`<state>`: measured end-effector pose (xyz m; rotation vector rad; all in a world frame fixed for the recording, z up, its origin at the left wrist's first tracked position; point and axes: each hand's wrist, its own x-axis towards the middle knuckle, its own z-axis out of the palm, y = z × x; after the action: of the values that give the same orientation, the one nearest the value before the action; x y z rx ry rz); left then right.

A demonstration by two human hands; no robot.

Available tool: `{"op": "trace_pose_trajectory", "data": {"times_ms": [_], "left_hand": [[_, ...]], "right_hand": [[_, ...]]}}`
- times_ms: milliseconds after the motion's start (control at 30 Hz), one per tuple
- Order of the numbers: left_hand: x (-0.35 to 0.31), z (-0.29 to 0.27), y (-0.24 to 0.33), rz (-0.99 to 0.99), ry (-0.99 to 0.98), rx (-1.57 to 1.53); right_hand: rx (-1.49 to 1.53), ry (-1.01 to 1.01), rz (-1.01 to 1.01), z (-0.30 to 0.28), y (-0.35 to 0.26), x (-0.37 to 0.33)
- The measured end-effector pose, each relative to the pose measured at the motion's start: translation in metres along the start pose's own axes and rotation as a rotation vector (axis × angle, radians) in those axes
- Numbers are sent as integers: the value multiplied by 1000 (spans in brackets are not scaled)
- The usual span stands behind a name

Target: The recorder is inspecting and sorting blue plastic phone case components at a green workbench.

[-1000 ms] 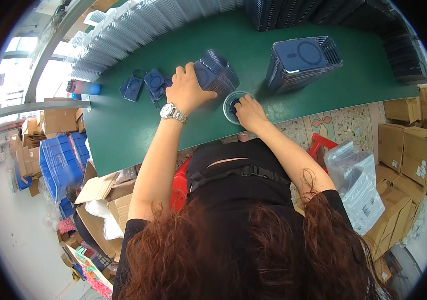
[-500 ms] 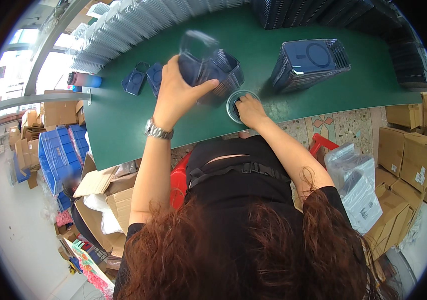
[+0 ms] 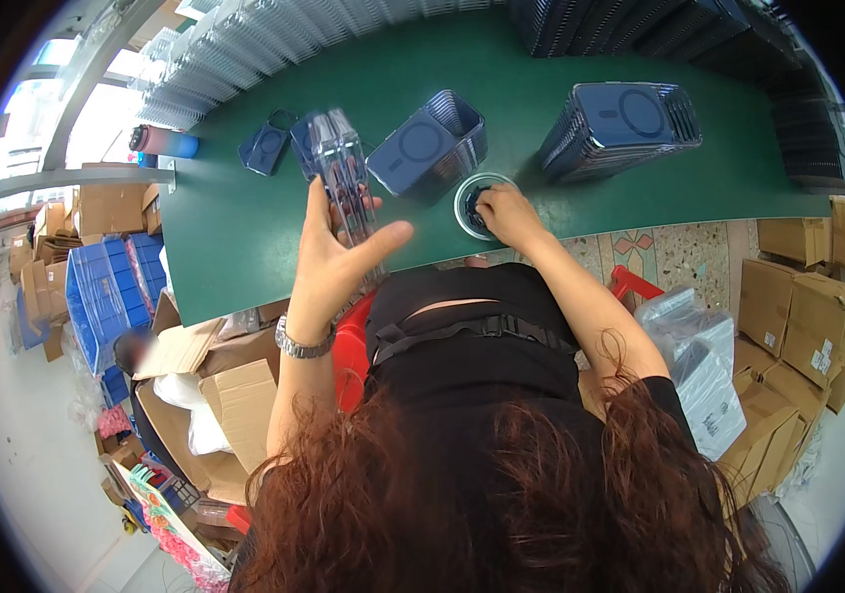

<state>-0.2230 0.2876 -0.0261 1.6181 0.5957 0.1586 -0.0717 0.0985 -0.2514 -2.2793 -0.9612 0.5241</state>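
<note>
My left hand holds a small stack of clear phone cases on edge, its fingers behind them and its thumb standing away. My right hand dips into a round clear tub, fingers pinched together over small dark pieces; whether one is between the fingertips is hidden. Beyond the tub lies a tilted stack of dark blue, clear-edged phone cases with a ring mark on top. Left of it, partly behind the held cases, are single blue cases.
A taller stack of blue cases stands right on the green table. Rows of clear cases and dark cases line the far edge. A bottle is at left. Cardboard boxes and a red stool flank me.
My left hand has drawn back toward me and left from the middle stack, bringing the clear cases upright in its grasp. My right hand stays in the tub.
</note>
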Motion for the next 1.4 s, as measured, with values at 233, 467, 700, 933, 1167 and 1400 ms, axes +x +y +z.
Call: {"op": "trace_pose_trajectory", "data": {"times_ms": [233, 467, 700, 933, 1167, 1400], "left_hand": [[-11, 11, -23, -24, -84, -144], [-11, 47, -36, -149, -323, -464], [-4, 62, -24, -114, -363, -666], [-11, 62, -15, -133, -398, -736], [-12, 64, -13, 49, -272, -557], [-18, 71, -4, 50, -299, -646]], "right_hand": [[535, 59, 232, -17, 12, -6], [1116, 173, 71, -86, -79, -31], [537, 467, -208, -105, -118, -47], [729, 402, 21, -114, -129, -54], [662, 337, -95, -126, -149, -58], [600, 341, -89, -119, -161, -61]]}}
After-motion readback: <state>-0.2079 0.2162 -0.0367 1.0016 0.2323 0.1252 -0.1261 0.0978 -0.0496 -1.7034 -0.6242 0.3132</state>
